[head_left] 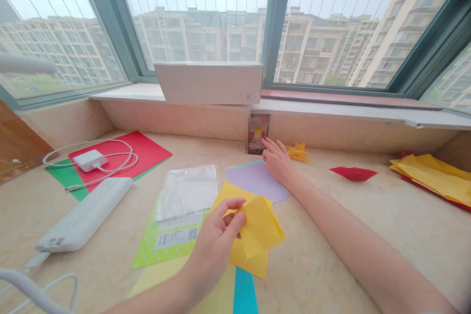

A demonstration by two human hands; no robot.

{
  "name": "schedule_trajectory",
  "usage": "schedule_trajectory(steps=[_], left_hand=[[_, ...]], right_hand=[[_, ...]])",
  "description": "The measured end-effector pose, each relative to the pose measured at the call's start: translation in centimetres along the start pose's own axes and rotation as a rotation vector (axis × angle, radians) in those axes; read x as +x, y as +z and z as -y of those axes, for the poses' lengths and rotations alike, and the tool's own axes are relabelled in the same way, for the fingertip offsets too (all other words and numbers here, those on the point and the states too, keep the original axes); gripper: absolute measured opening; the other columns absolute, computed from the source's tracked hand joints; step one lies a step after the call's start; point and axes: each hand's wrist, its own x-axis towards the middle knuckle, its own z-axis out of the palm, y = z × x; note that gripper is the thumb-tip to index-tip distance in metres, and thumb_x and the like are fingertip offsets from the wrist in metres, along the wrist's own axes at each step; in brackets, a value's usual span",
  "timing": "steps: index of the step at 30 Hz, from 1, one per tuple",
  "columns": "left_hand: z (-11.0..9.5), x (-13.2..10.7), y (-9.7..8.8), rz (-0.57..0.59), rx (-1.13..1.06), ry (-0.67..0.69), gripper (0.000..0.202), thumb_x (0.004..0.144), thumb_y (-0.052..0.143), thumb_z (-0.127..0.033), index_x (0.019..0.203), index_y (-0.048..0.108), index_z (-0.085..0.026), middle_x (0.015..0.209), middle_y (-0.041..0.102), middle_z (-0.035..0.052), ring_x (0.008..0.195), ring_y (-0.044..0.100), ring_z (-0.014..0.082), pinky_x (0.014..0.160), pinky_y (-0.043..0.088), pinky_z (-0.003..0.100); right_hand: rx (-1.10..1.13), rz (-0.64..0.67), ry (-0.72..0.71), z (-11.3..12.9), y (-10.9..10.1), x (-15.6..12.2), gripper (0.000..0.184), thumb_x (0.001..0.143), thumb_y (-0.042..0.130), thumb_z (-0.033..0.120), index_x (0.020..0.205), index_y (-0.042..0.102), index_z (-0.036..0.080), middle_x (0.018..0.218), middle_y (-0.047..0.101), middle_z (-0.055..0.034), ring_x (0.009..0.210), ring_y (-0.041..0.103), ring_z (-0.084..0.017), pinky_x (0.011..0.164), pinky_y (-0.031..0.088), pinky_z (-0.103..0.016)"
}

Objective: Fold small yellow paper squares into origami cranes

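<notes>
My left hand (217, 235) pinches a partly folded piece of yellow origami paper (262, 223) between thumb and fingers, raised over a flat yellow sheet (253, 264). Farther off, my right hand (277, 159) reaches to a phone (259, 132) that leans upright against the low wall. Its fingers are stretched out, with a fingertip at the screen's right side; nothing is gripped. Beneath that hand lies a lilac sheet (253, 179). Just right of the phone sits a folded yellow paper figure (299, 151), partly behind the hand.
A red paper boat (353, 173) and stacked yellow papers (437, 174) lie at right. Left are red paper (147, 152), a white charger (90, 160) with cable, and a power strip (86, 216). A clear plastic packet (188, 191) covers a green dotted one. A long white box (209, 83) stands on the sill.
</notes>
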Motion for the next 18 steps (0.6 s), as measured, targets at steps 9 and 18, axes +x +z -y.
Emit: schedule_trajectory(steps=[9,18], left_hand=[[-0.6,-0.1,0.4,0.014,-0.069,-0.006,0.038,0.087,0.066,-0.043,0.115,0.053,-0.021,0.086,0.072,0.0044,0.066,0.067,0.0167,0.06,0.048,0.025],[-1.1,-0.5,0.7,0.052,-0.15,0.054,0.031,0.087,0.066,-0.047,0.099,0.049,-0.024,0.083,0.066,-0.0002,0.065,0.064,0.0135,0.061,0.049,0.024]], right_hand=[[-0.009,-0.006,-0.003,0.0,0.0,0.0,0.023,0.088,0.048,0.006,0.076,0.063,0.019,0.148,0.051,-0.0126,0.143,0.039,-0.025,0.117,0.026,-0.052],[-0.014,-0.008,-0.004,0.1,-0.1,0.0,0.022,0.088,0.049,0.006,0.076,0.062,0.019,0.149,0.051,-0.0123,0.144,0.039,-0.025,0.118,0.027,-0.052]])
